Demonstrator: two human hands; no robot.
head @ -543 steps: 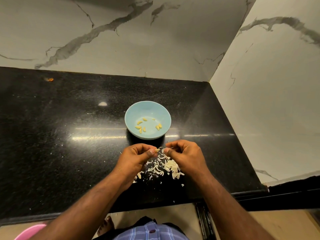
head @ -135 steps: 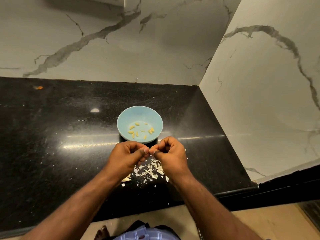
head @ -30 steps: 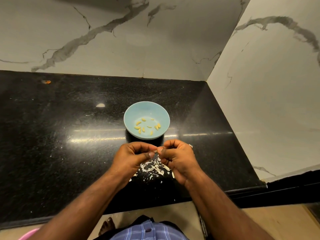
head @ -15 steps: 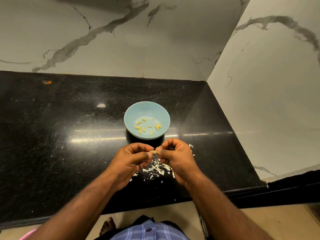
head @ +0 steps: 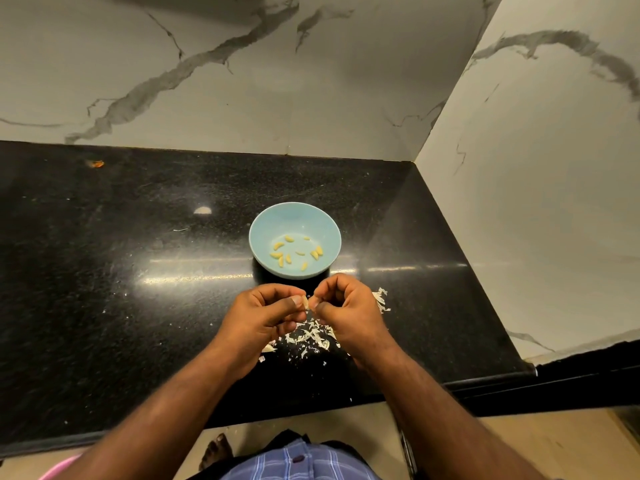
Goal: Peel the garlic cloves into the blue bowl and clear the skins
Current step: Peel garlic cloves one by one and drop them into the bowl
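Just below the middle of the frame, the left hand and right hand meet, each grip pinching one small pale garlic clove between thumb and fingertips. The clove looks light, firm and slick once bared, so it is best held by its ends while nails lift the papery, brittle skin. Directly above the hands sits the round pale-blue bowl, holding several peeled yellowish cloves. Loose white skins lie scattered on the black speckled stone bench under and beside the hands; they seem feather-light and likely to drift.
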